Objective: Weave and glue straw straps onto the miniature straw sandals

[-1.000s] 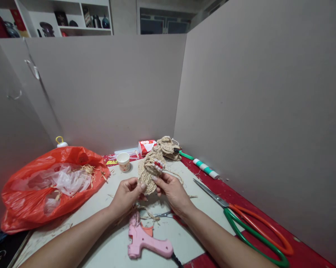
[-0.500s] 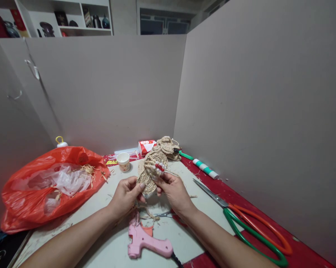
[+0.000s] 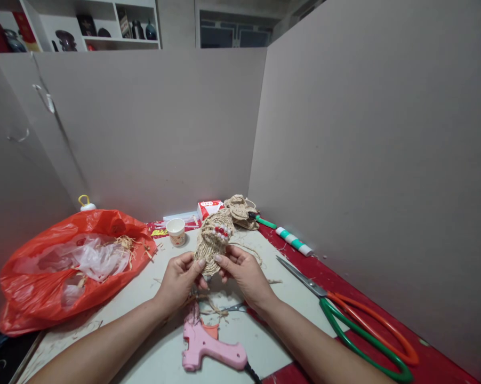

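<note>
A woven straw piece [image 3: 211, 246] with a cluster of red and white beads [image 3: 221, 232] near its upper right is held up over the board. My left hand [image 3: 181, 277] pinches its lower left edge between thumb and fingers. On the lower right edge, my right hand [image 3: 241, 271] grips it the same way, thumb on the front face. A strand of straw cord [image 3: 248, 248] trails off behind my right hand. Below the hands lies a pink glue gun [image 3: 212, 346], its nozzle end partly lost among straw scraps.
An orange-red plastic bag [image 3: 40, 272] fills the left. Behind stand a paper cup [image 3: 176, 233], a red and white box [image 3: 209, 208] and more woven straw [image 3: 240, 210]. Large scissors [image 3: 344, 306] lie right, near a green-and-white roll [image 3: 294, 241]. Grey panels [image 3: 144, 128] enclose the table.
The straw piece has turned so its beaded face shows more fully, and the beads have shifted left and up. My right hand has moved slightly left along its edge.
</note>
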`<state>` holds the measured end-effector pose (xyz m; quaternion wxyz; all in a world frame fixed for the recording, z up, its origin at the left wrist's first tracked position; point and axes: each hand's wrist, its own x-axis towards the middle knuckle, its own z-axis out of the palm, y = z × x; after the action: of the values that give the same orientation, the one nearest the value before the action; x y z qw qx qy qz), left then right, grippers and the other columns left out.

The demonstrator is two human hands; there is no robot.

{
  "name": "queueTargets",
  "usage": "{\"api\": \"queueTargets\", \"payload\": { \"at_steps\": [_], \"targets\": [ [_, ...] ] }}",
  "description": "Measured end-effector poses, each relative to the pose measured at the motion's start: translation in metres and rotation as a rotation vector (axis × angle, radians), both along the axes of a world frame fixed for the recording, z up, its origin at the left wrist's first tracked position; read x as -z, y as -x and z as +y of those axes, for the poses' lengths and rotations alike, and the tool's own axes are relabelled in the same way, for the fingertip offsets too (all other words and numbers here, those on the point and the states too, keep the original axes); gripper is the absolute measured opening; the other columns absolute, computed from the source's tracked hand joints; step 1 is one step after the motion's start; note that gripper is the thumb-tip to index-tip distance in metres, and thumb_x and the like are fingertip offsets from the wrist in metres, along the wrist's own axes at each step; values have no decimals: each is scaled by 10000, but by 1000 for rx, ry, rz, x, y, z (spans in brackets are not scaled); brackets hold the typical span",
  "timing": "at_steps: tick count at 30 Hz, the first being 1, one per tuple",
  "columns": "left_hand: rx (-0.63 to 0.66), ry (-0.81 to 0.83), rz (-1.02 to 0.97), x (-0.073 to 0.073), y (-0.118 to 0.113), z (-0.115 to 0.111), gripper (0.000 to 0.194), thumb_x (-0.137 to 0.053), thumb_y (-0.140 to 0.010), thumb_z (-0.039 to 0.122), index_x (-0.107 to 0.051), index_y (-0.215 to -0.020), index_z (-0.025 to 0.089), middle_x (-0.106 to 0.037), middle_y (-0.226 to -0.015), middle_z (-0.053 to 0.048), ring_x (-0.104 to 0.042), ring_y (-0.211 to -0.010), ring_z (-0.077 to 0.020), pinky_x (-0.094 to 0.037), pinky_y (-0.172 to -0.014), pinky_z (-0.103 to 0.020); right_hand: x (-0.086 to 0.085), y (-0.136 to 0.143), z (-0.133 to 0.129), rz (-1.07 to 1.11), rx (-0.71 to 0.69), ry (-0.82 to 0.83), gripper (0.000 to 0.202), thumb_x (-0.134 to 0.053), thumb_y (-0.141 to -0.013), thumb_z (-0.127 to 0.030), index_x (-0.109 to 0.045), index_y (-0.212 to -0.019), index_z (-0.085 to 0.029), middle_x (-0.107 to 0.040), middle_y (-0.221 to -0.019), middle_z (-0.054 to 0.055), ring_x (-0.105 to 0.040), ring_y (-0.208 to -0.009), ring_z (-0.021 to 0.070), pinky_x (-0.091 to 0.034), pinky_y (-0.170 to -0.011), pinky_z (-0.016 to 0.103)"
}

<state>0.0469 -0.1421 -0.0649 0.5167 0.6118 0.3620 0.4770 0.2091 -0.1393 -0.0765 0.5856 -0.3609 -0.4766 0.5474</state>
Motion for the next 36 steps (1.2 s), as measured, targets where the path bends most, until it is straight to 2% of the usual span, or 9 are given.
{"api": "queueTargets", "payload": {
  "at_steps": [3, 8, 15, 23, 28, 32, 36],
  "targets": [
    [-3, -18, 1, 0, 0, 1, 271, -626, -838, 401, -627, -779, 136, -580, -557, 32, -536, -456, -80, -381, -467, -170, 1, 1, 1, -17, -27, 5, 362, -806, -650, -418, -717, -867, -142, -664, -722, 21, -516, -525, 105, -440, -448, 213],
    [-7, -34, 3, -2, 0, 1, 281, -641, -820, 412, -635, -771, 135, -596, -596, 24, -532, -452, -78, -392, -464, -177, 1, 2, 0, -35, -32, 1, 345, -833, -599, -443, -720, -720, -140, -611, -561, -11, -489, -478, 101, -422, -461, 226],
    [-20, -18, 10, -4, -1, 1, 285, -660, -797, 416, -648, -730, 139, -587, -565, 21, -542, -469, -94, -408, -480, -188, 6, 1, 3, -51, 3, -14, 353, -823, -610, -467, -720, -737, -153, -613, -549, -10, -498, -480, 116, -416, -469, 240],
    [-30, -10, 28, 4, 1, 6, 261, -664, -797, 395, -683, -799, 134, -577, -549, 19, -525, -478, -96, -400, -486, -192, 8, 1, 4, -85, 31, -11, 359, -816, -606, -487, -704, -688, -156, -599, -509, -13, -475, -442, 108, -393, -463, 244],
    [-36, -25, 53, 7, 4, 10, 289, -671, -786, 401, -689, -877, 127, -609, -604, 7, -527, -484, -93, -404, -491, -198, 8, 1, 5, -91, 46, -8, 357, -817, -610, -469, -710, -727, -148, -614, -527, -7, -475, -439, 108, -395, -456, 241],
    [-115, -39, 61, 10, 9, 18, 310, -660, -784, 431, -650, -899, 143, -628, -638, 6, -540, -490, -99, -414, -493, -203, 8, -2, 7, -72, 113, -3, 360, -812, -611, -471, -659, -709, -160, -611, -533, -14, -505, -447, 120, -415, -443, 237],
    [-205, -73, 69, 18, 19, 32, 336, -590, -815, 487, -591, -748, 157, -639, -631, -7, -552, -495, -109, -423, -508, -213, 12, -10, 12, -47, 238, 19, 357, -787, -651, -467, -563, -677, -190, -559, -493, -48, -504, -432, 111, -408, -426, 215]
  ]
}}
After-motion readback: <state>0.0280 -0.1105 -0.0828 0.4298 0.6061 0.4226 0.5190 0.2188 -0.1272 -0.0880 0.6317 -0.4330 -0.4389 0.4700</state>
